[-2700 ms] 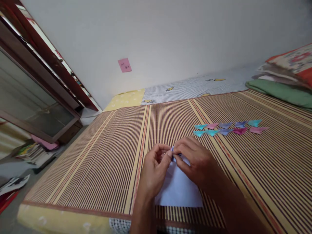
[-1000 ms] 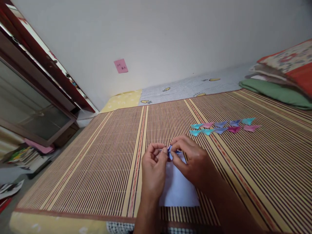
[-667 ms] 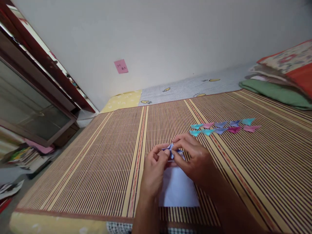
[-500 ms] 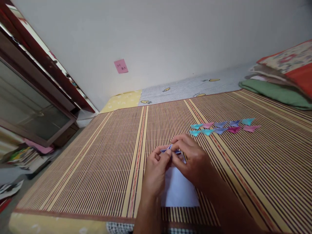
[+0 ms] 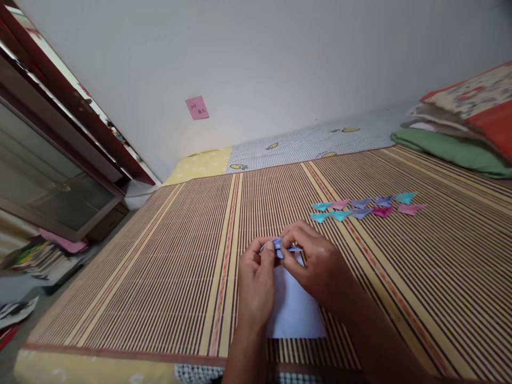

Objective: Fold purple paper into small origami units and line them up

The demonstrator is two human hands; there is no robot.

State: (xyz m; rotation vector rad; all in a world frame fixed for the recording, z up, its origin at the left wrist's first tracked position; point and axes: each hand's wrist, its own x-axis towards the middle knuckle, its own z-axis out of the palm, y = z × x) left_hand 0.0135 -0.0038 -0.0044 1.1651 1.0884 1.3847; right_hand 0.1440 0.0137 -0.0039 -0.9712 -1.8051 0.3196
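A small folded piece of blue-violet paper [image 5: 279,245] is pinched between both hands, above a white sheet of paper [image 5: 295,306]. My left hand [image 5: 258,272] grips its left side, thumb on the near face. From the right, my right hand [image 5: 314,253] closes thumb and fingers on the other part; its fingertips partly hide the paper. Beyond the hands, two rows of folded paper boats [image 5: 362,213] in turquoise, pink, blue and magenta lie on the striped mat [image 5: 180,277].
A green folded cloth [image 5: 452,152] and a floral cushion [image 5: 476,98] are stacked at the far right. A pink note [image 5: 197,108] is stuck to the wall [image 5: 260,64]. Off the mat's left side stand a glass-panelled cabinet door [image 5: 52,181] and a pile of books [image 5: 44,258].
The blue-violet paper has been turned a little, so more of its face shows between my fingers. Both hands stay in nearly the same place, the left thumb shifted slightly left.
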